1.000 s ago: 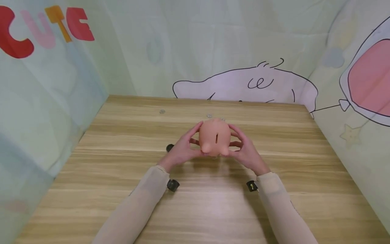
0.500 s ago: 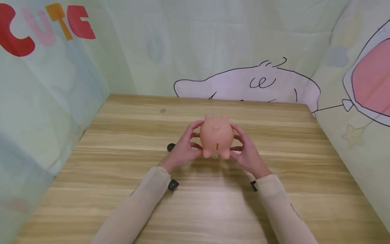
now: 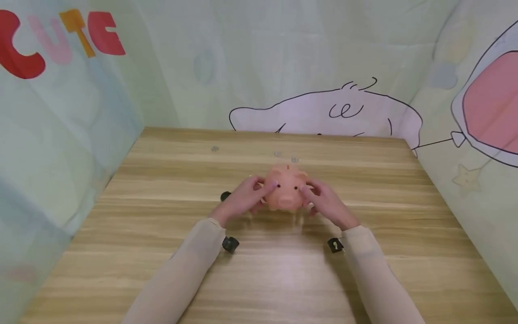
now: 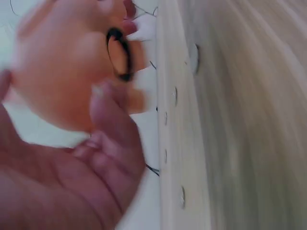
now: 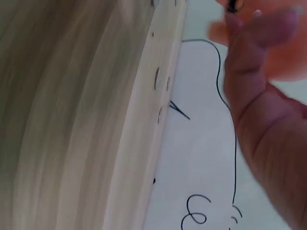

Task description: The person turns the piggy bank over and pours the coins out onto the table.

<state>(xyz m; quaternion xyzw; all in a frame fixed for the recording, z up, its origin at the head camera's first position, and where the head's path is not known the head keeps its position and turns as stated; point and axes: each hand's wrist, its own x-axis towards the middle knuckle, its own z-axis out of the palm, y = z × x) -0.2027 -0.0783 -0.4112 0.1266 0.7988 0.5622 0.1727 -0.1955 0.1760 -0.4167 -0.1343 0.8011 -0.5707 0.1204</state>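
Observation:
A pink piggy bank is between both hands, upright, its face turned towards me and its coin slot at the top. My left hand holds its left side, thumb beside an eye. On the other side my right hand grips it the same way. In the left wrist view, where the bank is blurred, a black ring shows on its underside and its feet stand off the table. Behind it lie several silver coins, among them a coin at the left and one just behind the bank.
The wood-grain table has its far edge against a printed cloth backdrop. Cloth also hangs along the left and right sides. A black wrist-worn device sits at the left cuff, another black device at the right.
The piggy bank has rotated from tipped over, with slot and then tail showing, to upright with its face towards me. My thumbs now lie on its face. Coins behind it show again.

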